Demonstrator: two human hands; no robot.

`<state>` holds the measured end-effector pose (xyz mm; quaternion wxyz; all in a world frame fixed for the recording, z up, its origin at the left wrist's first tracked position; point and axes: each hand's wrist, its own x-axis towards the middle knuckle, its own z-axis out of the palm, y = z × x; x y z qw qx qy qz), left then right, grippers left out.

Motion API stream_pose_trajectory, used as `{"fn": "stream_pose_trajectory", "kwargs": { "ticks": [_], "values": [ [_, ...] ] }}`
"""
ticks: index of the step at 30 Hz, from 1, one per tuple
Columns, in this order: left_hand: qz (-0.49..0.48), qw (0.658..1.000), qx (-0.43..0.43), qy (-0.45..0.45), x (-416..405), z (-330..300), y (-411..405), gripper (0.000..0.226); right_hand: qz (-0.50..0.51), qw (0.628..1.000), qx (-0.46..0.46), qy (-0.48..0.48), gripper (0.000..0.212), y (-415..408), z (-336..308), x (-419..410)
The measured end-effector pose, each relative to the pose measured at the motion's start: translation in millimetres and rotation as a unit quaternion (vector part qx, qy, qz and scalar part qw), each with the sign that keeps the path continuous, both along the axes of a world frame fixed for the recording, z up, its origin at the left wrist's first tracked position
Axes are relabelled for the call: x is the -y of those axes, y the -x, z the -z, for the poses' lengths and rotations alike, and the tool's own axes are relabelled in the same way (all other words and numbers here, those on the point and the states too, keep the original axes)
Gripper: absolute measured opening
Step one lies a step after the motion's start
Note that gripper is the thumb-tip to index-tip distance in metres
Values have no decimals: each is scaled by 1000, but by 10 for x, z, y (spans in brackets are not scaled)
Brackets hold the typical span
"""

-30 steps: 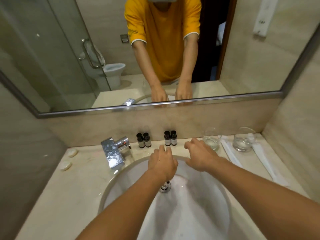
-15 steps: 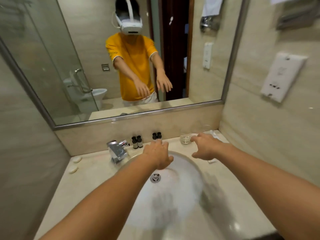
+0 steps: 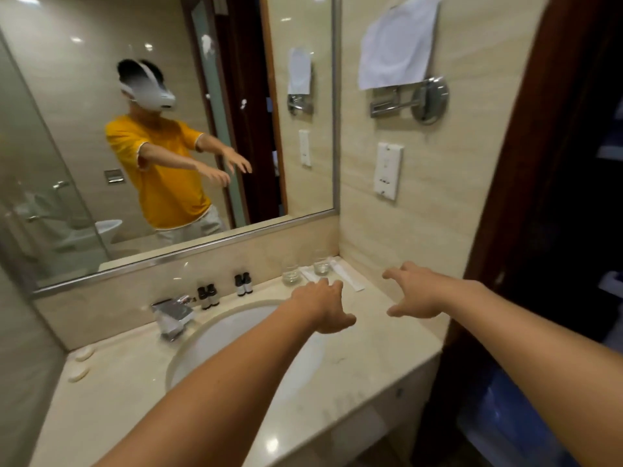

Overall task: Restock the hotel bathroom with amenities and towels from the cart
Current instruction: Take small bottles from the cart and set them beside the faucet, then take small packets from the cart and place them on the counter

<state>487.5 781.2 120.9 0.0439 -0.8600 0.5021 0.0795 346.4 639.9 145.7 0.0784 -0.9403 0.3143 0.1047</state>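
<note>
Both arms reach out over the desk (image 3: 354, 375), a pale stone top with an oval sink (image 3: 236, 335) set into it. The left hand (image 3: 320, 306) hovers above the far right rim of the sink, its grip released, fingers loosely spread and holding nothing. The right hand (image 3: 414, 293) hovers to its right, near the side wall, likewise released and empty, fingers slightly bent. Amenities stand along the far edge of the desk: two pairs of small dark bottles (image 3: 225, 291), one pair just right of the chrome tap (image 3: 172, 316) and the other further right; two clear glasses (image 3: 305, 269) in the far right corner; white wrapped packets (image 3: 347, 274) lying beside and between the glasses. Two small soaps (image 3: 81, 364) lie at the left end of the desk. On the right wall a white towel (image 3: 397, 38) hangs above a chrome fitting (image 3: 421, 99), with a white socket plate (image 3: 387, 170) below. The mirror (image 3: 84, 96) shows the person in a yellow shirt, arms extended. The frame is somewhat blurred.
</note>
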Motion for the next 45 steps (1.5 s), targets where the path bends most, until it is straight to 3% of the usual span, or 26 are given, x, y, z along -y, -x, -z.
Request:
{"fn": "stream_pose_trajectory", "kwargs": {
  "ticks": [6,14,26,31,38,45],
  "values": [
    [92,995,2,27,528,-259,827,71,69,997,19,-11,85,951,-230,292],
    [211,977,-18,-6,1480,-437,2140,82,152,988,15,-18,79,2377,-403,818],
    [321,947,-35,9,2650,-517,3779,65,278,961,-7,13,72,4296,-288,1642],
    [362,932,-35,10,3153,-480,4178,54,313,950,-5,0,69,4764,-247,1989],
    [410,911,-28,-19,3993,-408,4464,64,358,933,-14,-17,72,5132,-61,2609],
    [466,884,-19,-31,4949,-343,4590,62,415,910,-13,-19,57,5319,13,3324]
  ]
}}
